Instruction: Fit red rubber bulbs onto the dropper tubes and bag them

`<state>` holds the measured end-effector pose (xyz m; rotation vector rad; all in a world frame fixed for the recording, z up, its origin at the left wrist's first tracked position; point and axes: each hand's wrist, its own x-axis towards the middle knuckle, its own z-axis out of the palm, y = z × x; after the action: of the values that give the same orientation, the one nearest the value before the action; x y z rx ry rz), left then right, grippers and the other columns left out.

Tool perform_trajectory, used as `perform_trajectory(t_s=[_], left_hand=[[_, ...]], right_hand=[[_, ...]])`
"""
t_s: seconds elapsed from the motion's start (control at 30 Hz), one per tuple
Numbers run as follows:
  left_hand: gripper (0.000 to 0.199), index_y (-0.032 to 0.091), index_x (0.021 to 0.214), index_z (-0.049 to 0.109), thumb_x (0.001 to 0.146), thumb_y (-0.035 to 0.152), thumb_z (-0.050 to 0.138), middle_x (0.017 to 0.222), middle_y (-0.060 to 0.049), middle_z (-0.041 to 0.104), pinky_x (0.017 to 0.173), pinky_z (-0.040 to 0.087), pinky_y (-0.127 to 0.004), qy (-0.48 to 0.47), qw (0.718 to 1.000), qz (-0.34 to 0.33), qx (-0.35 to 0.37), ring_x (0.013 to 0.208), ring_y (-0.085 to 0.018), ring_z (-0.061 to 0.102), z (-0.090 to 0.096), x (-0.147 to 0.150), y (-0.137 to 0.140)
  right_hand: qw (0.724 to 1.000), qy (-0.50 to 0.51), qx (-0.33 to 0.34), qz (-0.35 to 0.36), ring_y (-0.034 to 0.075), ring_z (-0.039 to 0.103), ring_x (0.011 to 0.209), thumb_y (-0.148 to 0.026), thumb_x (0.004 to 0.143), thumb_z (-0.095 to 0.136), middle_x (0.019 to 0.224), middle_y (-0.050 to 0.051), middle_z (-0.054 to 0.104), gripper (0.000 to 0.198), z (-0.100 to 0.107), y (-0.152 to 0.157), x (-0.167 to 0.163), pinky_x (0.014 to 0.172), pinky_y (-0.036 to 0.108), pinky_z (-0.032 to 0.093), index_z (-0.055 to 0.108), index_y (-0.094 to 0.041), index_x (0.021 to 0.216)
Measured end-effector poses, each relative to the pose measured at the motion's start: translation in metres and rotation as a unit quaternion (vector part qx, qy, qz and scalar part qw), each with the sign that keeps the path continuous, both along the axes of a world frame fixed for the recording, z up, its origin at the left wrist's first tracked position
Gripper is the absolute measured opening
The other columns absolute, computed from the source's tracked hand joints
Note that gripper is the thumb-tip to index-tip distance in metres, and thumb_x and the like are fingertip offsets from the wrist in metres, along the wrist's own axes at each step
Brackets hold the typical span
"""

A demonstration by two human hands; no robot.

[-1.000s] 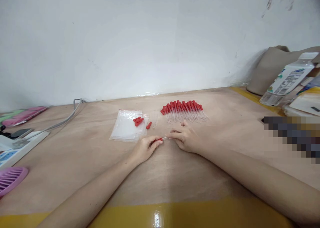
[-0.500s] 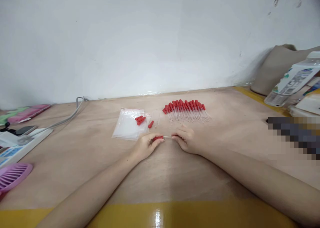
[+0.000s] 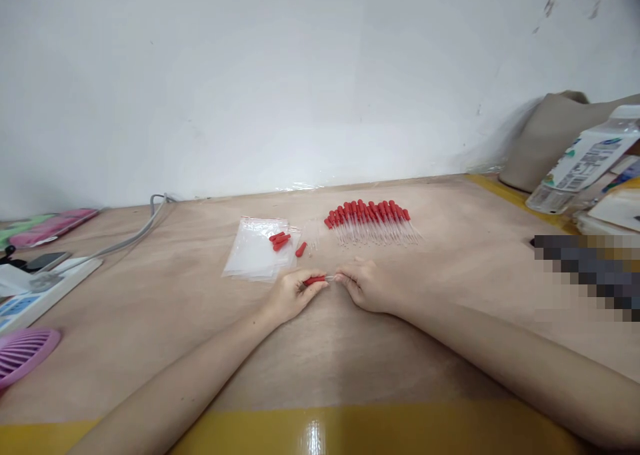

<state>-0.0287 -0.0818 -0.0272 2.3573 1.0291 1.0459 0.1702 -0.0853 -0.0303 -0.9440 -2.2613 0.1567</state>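
Note:
My left hand (image 3: 296,291) pinches a red rubber dropper bulb (image 3: 315,280) between thumb and fingers. From the bulb's right end a thin clear dropper tube (image 3: 329,278) runs across to my right hand (image 3: 364,284), whose thumb and fingertips are closed on it. Beyond my hands lies a row of droppers (image 3: 373,222), their red bulbs toward the wall and clear tubes toward me. A few loose red bulbs (image 3: 281,240) rest on clear plastic bags (image 3: 253,248). One more red bulb (image 3: 301,249) lies beside some loose clear tubes (image 3: 313,232).
A white power strip (image 3: 50,288) with a grey cable (image 3: 125,240) and a pink fan (image 3: 27,355) are at left. At right stand a labelled bottle (image 3: 583,162) and a grey-beige bag (image 3: 543,138). Yellow tape (image 3: 260,428) lines the table's front edge.
My right hand has moved left, closer to my left hand, and less of the clear tube shows between them. My left hand stays on the red bulb.

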Motion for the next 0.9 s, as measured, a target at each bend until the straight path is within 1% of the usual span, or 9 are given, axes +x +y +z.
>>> perform_trajectory(t_s=[0.1, 0.2, 0.33, 0.43, 0.53, 0.6, 0.73, 0.8, 0.9], left_hand=[[0.017, 0.017, 0.089, 0.066, 0.081, 0.029, 0.058, 0.081, -0.005, 0.07, 0.062, 0.052, -0.025, 0.008, 1.0, -0.003, 0.028, 0.069, -0.015, 0.064, -0.002, -0.001, 0.003], [0.016, 0.017, 0.091, 0.065, 0.083, 0.028, 0.056, 0.083, -0.005, 0.069, 0.065, 0.052, -0.025, 0.028, 0.996, -0.025, 0.081, 0.071, -0.015, 0.064, -0.001, -0.002, 0.008], [0.016, 0.018, 0.093, 0.063, 0.086, 0.026, 0.051, 0.086, -0.006, 0.068, 0.071, 0.051, -0.028, 0.06, 0.985, -0.052, 0.156, 0.078, -0.015, 0.062, 0.007, -0.007, 0.013], [0.019, 0.018, 0.097, 0.062, 0.083, 0.029, 0.055, 0.091, -0.007, 0.066, 0.078, 0.049, -0.033, 0.057, 0.98, 0.009, 0.19, 0.086, -0.018, 0.06, 0.012, -0.015, 0.019], [0.015, 0.019, 0.092, 0.063, 0.081, 0.026, 0.056, 0.09, -0.007, 0.063, 0.082, 0.046, -0.036, 0.04, 0.973, 0.111, 0.2, 0.089, -0.02, 0.057, 0.011, -0.022, 0.029], [0.012, 0.018, 0.086, 0.064, 0.081, 0.025, 0.056, 0.088, -0.006, 0.061, 0.082, 0.046, -0.037, 0.046, 0.97, 0.14, 0.192, 0.089, -0.02, 0.055, 0.008, -0.026, 0.035], [0.012, 0.019, 0.085, 0.066, 0.078, 0.023, 0.057, 0.093, -0.006, 0.057, 0.084, 0.045, -0.038, 0.085, 0.975, 0.131, 0.16, 0.094, -0.021, 0.053, 0.003, -0.028, 0.039], [0.014, 0.02, 0.088, 0.066, 0.078, 0.023, 0.057, 0.097, -0.007, 0.055, 0.086, 0.044, -0.039, 0.103, 0.975, 0.125, 0.15, 0.097, -0.022, 0.051, 0.002, -0.027, 0.039], [0.015, 0.02, 0.09, 0.066, 0.079, 0.022, 0.057, 0.098, -0.007, 0.054, 0.086, 0.044, -0.039, 0.106, 0.977, 0.121, 0.142, 0.098, -0.022, 0.051, 0.003, -0.026, 0.038]], right_hand=[[0.997, 0.001, -0.08, -0.011, 0.012, 0.051, 0.059, -0.022, 0.088, 0.04, 0.063, 0.001, 0.06, 0.026, 0.008, -0.001, -0.002, 0.057, 0.023, 0.038, 0.057, -0.018, 0.069], [0.989, -0.009, -0.147, -0.009, 0.01, 0.048, 0.052, -0.021, 0.088, 0.041, 0.058, -0.001, 0.057, 0.027, 0.019, -0.001, -0.002, 0.051, 0.021, 0.034, 0.055, -0.018, 0.065], [0.983, -0.041, -0.177, 0.023, 0.01, 0.05, 0.053, -0.02, 0.086, 0.044, 0.061, -0.001, 0.06, 0.024, 0.032, -0.005, -0.001, 0.051, 0.021, 0.034, 0.056, -0.018, 0.065], [0.98, -0.034, -0.194, 0.017, 0.009, 0.05, 0.05, -0.017, 0.081, 0.048, 0.058, -0.002, 0.06, 0.021, 0.042, -0.005, 0.001, 0.048, 0.021, 0.033, 0.059, -0.018, 0.064], [0.967, 0.001, -0.248, -0.063, 0.011, 0.052, 0.048, -0.019, 0.076, 0.052, 0.054, -0.001, 0.06, 0.019, 0.05, 0.011, 0.004, 0.047, 0.021, 0.034, 0.062, -0.017, 0.06], [0.955, 0.03, -0.26, -0.139, 0.012, 0.056, 0.053, -0.022, 0.074, 0.053, 0.055, 0.001, 0.062, 0.02, 0.054, 0.031, 0.005, 0.051, 0.022, 0.038, 0.063, -0.018, 0.057], [0.932, 0.043, -0.184, -0.309, 0.018, 0.059, 0.065, -0.028, 0.071, 0.054, 0.059, 0.005, 0.063, 0.023, 0.052, 0.075, 0.0, 0.059, 0.026, 0.04, 0.06, -0.018, 0.051], [0.92, 0.033, -0.178, -0.347, 0.02, 0.06, 0.069, -0.03, 0.072, 0.053, 0.064, 0.007, 0.064, 0.023, 0.047, 0.09, -0.005, 0.06, 0.027, 0.04, 0.06, -0.018, 0.053], [0.91, 0.022, -0.183, -0.371, 0.022, 0.06, 0.076, -0.034, 0.073, 0.052, 0.072, 0.008, 0.065, 0.023, 0.039, 0.103, -0.012, 0.061, 0.029, 0.041, 0.063, -0.019, 0.059]])
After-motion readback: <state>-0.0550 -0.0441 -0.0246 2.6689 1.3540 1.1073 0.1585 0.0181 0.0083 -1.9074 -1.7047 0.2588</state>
